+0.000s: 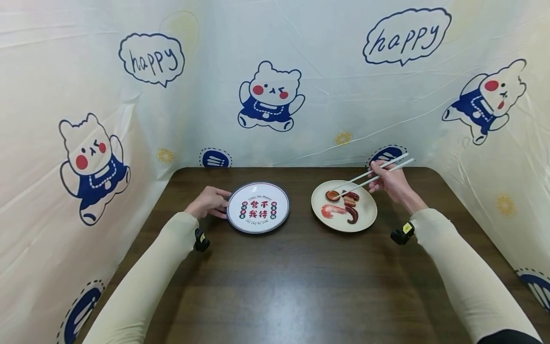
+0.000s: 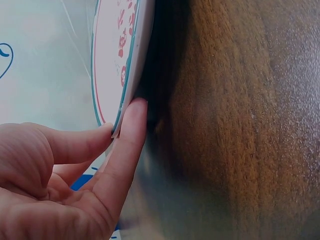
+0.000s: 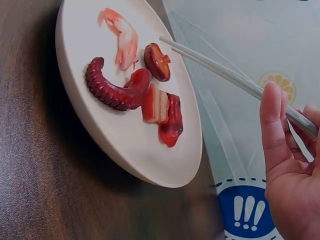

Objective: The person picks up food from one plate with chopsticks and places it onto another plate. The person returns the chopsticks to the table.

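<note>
You are, it seems, at the step of picking food. Your right hand (image 1: 388, 180), at 2 o'clock of the cream plate (image 1: 363, 219), holds the 2 chopsticks (image 3: 300, 122) slanting toward 8 o'clock, tips slightly apart near the mushroom (image 1: 332, 195) (lying at 10 o'clock). Next move probably calls for gripping it between the tips. Your left hand (image 1: 210, 203) pinches the printed plate (image 1: 259, 226) at 9 o'clock, thumb above.

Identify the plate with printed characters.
The white plate pinched by the left hand: red characters mark its face. The cream plate shows food-like pieces, no lettering.
</note>
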`<state>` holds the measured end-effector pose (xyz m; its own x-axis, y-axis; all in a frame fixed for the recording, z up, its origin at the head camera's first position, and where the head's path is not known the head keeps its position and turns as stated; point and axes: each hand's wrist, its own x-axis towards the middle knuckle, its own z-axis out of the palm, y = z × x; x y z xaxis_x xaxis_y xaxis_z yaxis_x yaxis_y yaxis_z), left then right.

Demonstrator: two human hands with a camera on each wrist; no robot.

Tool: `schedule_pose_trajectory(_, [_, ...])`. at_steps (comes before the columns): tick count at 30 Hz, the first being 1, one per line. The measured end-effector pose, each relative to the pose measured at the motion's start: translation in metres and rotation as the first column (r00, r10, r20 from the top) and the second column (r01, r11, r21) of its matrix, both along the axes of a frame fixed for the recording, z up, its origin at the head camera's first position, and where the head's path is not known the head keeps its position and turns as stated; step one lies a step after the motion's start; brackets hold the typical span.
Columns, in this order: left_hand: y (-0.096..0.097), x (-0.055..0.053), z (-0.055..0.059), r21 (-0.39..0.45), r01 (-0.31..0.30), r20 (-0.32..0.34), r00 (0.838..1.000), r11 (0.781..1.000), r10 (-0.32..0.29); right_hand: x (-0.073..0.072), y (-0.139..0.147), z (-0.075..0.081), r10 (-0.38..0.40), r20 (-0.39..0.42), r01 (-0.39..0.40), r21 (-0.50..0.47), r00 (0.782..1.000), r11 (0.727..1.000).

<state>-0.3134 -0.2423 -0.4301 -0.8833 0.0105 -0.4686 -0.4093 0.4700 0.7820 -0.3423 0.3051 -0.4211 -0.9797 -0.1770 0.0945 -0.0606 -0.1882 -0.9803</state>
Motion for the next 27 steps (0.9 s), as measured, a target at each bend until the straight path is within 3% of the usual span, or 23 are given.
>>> schedule_pose_trajectory(27, [-0.0010, -0.0030, -0.0028, -0.016, 0.002, 0.000, 1.000, 1.000, -0.002, 0.0012, 0.0033, -0.0097, -0.022, 0.023, 0.022, 0.030, 0.999, 0.999])
